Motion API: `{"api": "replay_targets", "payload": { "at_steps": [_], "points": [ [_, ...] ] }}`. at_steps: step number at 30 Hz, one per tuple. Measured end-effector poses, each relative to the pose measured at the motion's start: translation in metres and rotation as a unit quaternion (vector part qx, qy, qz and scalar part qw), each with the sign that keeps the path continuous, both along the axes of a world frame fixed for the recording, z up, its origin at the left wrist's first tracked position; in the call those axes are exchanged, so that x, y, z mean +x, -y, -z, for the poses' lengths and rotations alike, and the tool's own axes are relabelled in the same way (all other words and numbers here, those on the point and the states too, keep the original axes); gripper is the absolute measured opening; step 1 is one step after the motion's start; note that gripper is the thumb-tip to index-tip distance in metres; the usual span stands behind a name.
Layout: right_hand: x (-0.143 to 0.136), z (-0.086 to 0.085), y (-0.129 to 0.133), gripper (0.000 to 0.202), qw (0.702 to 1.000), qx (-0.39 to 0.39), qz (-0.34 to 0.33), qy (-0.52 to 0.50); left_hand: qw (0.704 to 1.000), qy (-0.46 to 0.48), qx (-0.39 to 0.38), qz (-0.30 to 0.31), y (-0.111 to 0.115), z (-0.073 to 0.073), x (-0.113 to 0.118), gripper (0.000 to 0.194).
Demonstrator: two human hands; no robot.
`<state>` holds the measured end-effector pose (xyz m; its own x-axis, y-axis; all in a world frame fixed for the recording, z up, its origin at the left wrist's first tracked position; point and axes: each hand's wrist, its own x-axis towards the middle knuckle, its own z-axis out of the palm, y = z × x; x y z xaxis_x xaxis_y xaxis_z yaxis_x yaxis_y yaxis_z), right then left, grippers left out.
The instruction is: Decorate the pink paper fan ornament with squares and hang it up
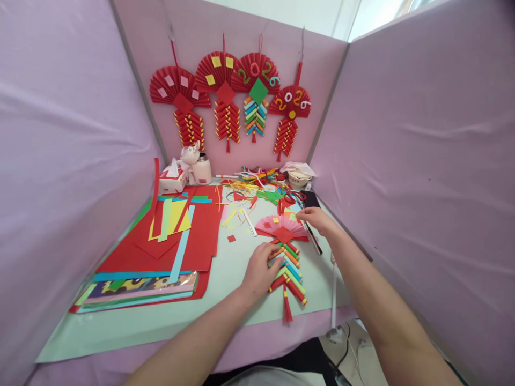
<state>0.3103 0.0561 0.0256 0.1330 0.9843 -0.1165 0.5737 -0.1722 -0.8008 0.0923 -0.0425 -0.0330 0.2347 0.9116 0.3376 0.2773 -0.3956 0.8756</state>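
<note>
A pink pleated paper fan (271,224) with a red diamond (284,234) and small colored squares lies on the pale green table cover (237,279). Below it run rolled paper tubes (295,272) in several colors, ending in a red tassel (287,310). My left hand (259,271) rests at the left side of the tubes, its fingers bent over them; whatever is between them is hidden. Over the fan's right edge is my right hand (317,220), thumb and forefinger brought together near a small piece of paper too small to make out.
Red paper sheets (205,230) fill the left side. Behind the fan lie paper scraps, scissors (295,197) and a white pen (249,222). A tissue box (174,179), a bottle (201,170) and a bowl (299,178) stand at the back. Fan decorations (225,94) hang above.
</note>
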Motion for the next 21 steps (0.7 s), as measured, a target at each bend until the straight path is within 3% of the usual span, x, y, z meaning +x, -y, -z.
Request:
{"api": "replay_targets", "payload": {
  "at_steps": [3, 6, 14, 21],
  "points": [
    [0.007, 0.008, -0.024, 0.018, 0.999, -0.029, 0.005, 0.014, 0.99, -0.115, 0.07, 0.031, 0.005, -0.001, 0.0, 0.018],
    [0.002, 0.016, -0.034, 0.016, 0.998, -0.054, 0.01, 0.03, 0.981, -0.175, 0.079, 0.032, 0.007, 0.0, 0.001, 0.018],
    [-0.011, 0.027, -0.044, 0.015, 0.994, -0.085, 0.016, 0.065, 0.977, -0.196, 0.074, 0.024, 0.007, 0.004, 0.001, 0.017],
    [-0.011, 0.039, -0.048, 0.022, 0.996, -0.011, 0.01, 0.086, 0.979, -0.191, 0.074, 0.023, 0.008, 0.002, 0.001, 0.017]
  ]
}}
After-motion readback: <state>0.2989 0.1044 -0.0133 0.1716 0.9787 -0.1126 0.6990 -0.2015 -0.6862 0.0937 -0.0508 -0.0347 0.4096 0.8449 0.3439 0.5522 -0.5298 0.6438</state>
